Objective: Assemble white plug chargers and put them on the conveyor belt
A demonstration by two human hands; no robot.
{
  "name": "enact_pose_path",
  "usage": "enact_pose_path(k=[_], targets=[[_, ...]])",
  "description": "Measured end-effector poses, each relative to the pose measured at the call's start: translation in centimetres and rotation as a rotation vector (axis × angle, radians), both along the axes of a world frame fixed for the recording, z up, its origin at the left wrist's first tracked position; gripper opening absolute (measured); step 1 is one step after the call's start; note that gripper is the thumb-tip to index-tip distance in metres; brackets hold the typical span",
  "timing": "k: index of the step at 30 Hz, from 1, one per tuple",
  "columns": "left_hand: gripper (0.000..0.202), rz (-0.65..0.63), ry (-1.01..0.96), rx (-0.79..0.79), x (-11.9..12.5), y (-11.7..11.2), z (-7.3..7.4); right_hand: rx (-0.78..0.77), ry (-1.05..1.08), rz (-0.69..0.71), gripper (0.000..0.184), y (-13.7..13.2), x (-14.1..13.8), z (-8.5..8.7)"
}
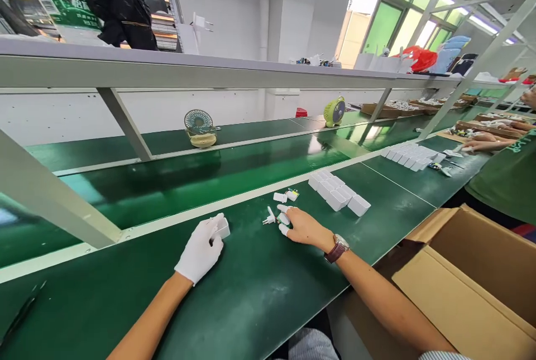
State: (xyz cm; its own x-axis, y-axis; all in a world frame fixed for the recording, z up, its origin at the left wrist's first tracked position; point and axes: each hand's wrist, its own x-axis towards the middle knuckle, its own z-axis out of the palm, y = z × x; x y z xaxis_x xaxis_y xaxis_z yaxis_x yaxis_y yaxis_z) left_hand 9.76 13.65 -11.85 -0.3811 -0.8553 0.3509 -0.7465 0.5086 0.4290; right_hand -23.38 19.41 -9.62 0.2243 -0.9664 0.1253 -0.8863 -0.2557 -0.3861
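My left hand, in a white glove, rests on the green bench and is closed around a small white charger casing. My right hand, bare with white finger cots and a wristwatch, lies on the bench with its fingers pinched on a small part I cannot make out. Just left of those fingertips lies a white plug piece with two pins. Beyond it sit a white cap and a small circuit board. A row of white charger casings stands to the right of my right hand.
An open cardboard box stands at the right. A green conveyor belt runs behind the bench, with two small desk fans beyond. A slanted metal brace crosses at left. Another person's arms work further right beside more white casings.
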Motion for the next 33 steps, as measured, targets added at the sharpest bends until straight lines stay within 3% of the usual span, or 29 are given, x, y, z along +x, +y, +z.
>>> enact_pose_path(k=[9, 18, 24, 28, 33], targets=[[0.055, -0.016, 0.017, 0.019, -0.1, 0.3, 0.1, 0.040, -0.078, -0.314, 0.019, 1.5, -0.5, -0.4], [0.056, -0.004, 0.028, 0.081, -0.3, 0.3, -0.1, 0.128, 0.000, -0.357, 0.009, 4.4, -2.7, -1.5], [0.056, 0.019, 0.027, 0.123, -0.5, 0.4, 0.2, 0.202, -0.159, -0.162, 0.035, 7.1, -2.5, -1.2], [0.056, 0.025, 0.026, 0.138, -0.6, 0.5, 0.2, 0.070, 0.060, -0.173, 0.038, 8.1, -3.2, -0.1], [0.056, 0.010, 0.042, 0.123, -0.6, 0.4, 0.1, -0.115, 0.208, 0.216, 0.074, 8.4, -2.0, 1.1]])
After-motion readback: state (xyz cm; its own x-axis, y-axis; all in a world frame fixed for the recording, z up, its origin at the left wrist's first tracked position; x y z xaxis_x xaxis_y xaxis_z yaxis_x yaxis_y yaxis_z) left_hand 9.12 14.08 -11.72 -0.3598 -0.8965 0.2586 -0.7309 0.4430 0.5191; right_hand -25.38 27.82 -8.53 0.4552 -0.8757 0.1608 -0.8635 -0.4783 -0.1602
